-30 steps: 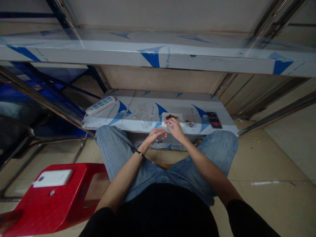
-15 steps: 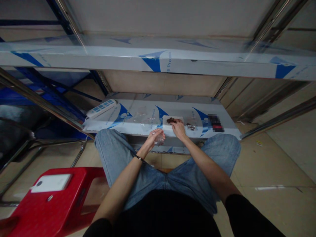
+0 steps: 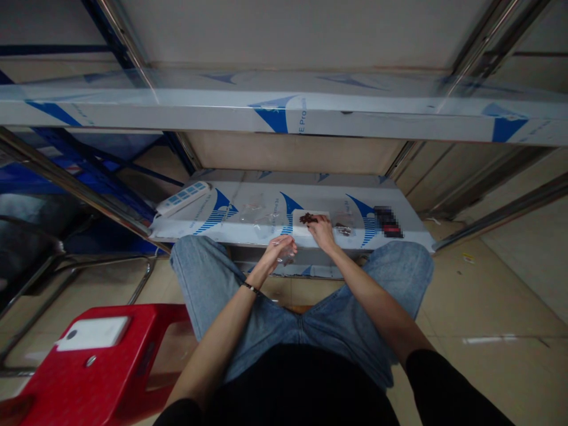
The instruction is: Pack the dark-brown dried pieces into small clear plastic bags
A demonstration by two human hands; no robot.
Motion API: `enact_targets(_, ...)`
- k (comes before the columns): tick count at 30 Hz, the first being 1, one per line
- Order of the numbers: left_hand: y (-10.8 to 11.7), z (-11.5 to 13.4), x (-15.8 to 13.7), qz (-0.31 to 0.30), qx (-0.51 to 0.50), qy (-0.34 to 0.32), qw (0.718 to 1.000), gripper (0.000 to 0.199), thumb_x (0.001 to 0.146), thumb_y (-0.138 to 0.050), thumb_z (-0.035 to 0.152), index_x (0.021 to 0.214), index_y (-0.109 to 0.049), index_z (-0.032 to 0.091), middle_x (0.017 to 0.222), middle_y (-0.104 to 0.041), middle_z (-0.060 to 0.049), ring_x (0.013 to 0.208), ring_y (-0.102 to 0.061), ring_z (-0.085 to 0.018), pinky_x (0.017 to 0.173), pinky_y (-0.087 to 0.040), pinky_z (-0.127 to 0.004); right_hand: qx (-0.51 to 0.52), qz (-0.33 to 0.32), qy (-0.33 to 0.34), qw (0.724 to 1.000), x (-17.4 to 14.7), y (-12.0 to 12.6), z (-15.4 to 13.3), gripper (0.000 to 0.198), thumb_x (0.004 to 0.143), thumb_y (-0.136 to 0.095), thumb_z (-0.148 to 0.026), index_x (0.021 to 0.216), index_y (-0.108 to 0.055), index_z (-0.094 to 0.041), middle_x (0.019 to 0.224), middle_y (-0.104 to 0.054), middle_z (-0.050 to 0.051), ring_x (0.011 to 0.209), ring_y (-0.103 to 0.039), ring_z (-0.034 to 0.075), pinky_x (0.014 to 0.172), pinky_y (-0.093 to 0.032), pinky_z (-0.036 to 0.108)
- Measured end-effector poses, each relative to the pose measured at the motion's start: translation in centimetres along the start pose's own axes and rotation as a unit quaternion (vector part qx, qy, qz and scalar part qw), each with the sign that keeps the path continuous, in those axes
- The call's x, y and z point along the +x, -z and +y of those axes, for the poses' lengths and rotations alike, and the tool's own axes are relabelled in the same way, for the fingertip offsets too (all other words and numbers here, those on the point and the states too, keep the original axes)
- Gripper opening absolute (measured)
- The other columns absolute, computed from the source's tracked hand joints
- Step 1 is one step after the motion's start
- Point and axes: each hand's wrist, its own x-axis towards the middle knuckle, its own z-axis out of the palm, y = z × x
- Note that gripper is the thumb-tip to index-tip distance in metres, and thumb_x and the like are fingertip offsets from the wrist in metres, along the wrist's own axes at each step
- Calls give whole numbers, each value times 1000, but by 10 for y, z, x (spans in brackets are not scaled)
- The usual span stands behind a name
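My left hand (image 3: 276, 253) is closed around a small clear plastic bag (image 3: 287, 255), held just off the front edge of the low shelf (image 3: 222, 236). To its right, my right hand (image 3: 322, 231) reaches onto a white tray (image 3: 300, 229), its fingertips at a heap of small dark brown pieces (image 3: 307, 218). Whether a piece is pinched there is too small to make out. Beside the tray on the right lies another clear bag (image 3: 344, 226) with some dark pieces inside. Left of the tray, several clear plastic bags (image 3: 257, 214) lie flat on the shelf.
A white power strip (image 3: 184, 198) rests at the shelf's left end, and a blurred dark object (image 3: 387, 222) at its right. An upper shelf (image 3: 190, 115) spans the view above. At lower left a red stool (image 3: 89, 384) carries a white phone (image 3: 95, 332).
The view has tilted very slightly. Both hands stay almost where they were, the left still with the bag and the right still at the brown pieces.
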Motion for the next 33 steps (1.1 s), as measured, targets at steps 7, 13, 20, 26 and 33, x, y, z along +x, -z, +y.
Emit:
enact_targets(7, 0, -2, 0, -10, 1, -3, 1000, 41, 77, -83, 49, 88, -66, 13, 82, -70, -7, 73, -67, -16, 68, -53, -26, 1, 9, -7, 1000, 0, -1, 0, 16, 94, -65, -26, 94, -80, -21, 123, -65, 13, 122, -49, 31, 103, -40, 45)
enact_targets(13, 1, -3, -1, -8, 30, -4, 1000, 43, 78, -81, 53, 87, -67, 12, 80, -70, -8, 72, -67, -16, 66, -52, -25, -1, 15, -4, 1000, 1, -3, -2, 14, 92, -66, -25, 96, -79, -22, 120, -65, 12, 122, -48, 31, 102, -40, 46)
enact_targets(20, 3, -11, 2, -16, 81, -6, 997, 43, 77, -82, 52, 87, -68, 13, 79, -70, -8, 71, -68, -16, 66, -50, -24, 8, 17, -5, 1000, 1, -3, -4, 16, 92, -63, -22, 94, -79, -22, 119, -65, 13, 119, -49, 32, 102, -40, 47)
enact_targets(26, 4, -19, 5, -15, 141, 7, 990, 43, 75, -84, 51, 85, -68, 12, 75, -70, -8, 67, -66, -16, 62, -48, -25, 12, 20, -16, 1000, 1, 1, -7, 14, 90, -65, -21, 91, -79, -21, 117, -66, 12, 118, -50, 32, 101, -40, 46)
enact_targets(33, 7, -26, 14, -9, 177, -4, 984, 35, 75, -82, 43, 87, -70, 12, 76, -72, -9, 67, -66, -16, 64, -48, -26, 94, 61, -18, 994, 6, 22, -28, 13, 90, -65, -21, 91, -78, -20, 113, -68, 11, 116, -53, 30, 104, -41, 45)
